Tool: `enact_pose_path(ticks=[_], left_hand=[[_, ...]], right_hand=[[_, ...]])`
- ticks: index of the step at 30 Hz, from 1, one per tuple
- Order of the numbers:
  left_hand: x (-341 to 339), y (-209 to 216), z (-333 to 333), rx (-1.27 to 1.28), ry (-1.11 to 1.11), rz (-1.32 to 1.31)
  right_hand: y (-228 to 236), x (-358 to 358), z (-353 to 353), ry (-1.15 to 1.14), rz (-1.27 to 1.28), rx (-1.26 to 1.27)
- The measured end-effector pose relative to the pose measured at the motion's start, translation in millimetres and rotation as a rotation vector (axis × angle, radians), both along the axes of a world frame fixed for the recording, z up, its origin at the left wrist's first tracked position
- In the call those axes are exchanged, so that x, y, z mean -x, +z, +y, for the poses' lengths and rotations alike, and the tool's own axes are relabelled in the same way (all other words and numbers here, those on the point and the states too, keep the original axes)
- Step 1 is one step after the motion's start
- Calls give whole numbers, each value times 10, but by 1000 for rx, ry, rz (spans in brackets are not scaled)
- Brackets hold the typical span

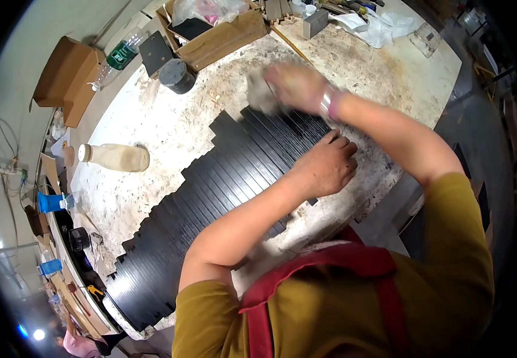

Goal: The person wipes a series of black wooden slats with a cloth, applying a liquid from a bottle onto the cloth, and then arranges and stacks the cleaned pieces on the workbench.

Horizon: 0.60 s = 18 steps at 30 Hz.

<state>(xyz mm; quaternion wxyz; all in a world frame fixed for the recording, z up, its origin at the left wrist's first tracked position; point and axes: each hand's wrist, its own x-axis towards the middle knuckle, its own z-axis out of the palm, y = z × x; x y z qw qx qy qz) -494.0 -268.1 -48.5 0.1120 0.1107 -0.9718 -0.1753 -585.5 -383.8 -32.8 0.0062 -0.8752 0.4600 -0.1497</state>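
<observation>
A long row of glossy black strips [222, 179] lies side by side on the stained white table [175, 131], their ends stepped and uneven. My right hand [299, 86], smeared by motion, grips a grey rag [261, 92] at the far end of the row. Closer to me, my left hand [329, 164] rests at the strips' right edge with its fingers curled. What lies inside those fingers, if anything, is hidden.
Left of the strips lies a bottle [115, 157] of cloudy pale liquid. Farther back are a dark round tub [177, 76], a cardboard box [225, 39] with plastic bags, a grey block [315, 24] and a green-labelled bottle [121, 55]. Another person [79, 343] is at lower left.
</observation>
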Motion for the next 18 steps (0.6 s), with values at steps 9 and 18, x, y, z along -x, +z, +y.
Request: enact_pose_path(ticks=[9, 18], left_hand=[[-32, -132, 26, -431, 144, 194], [-47, -188, -20, -165, 74, 224]], right_hand=[[285, -75, 481, 519, 100, 14], [493, -427, 366, 340, 243, 58]])
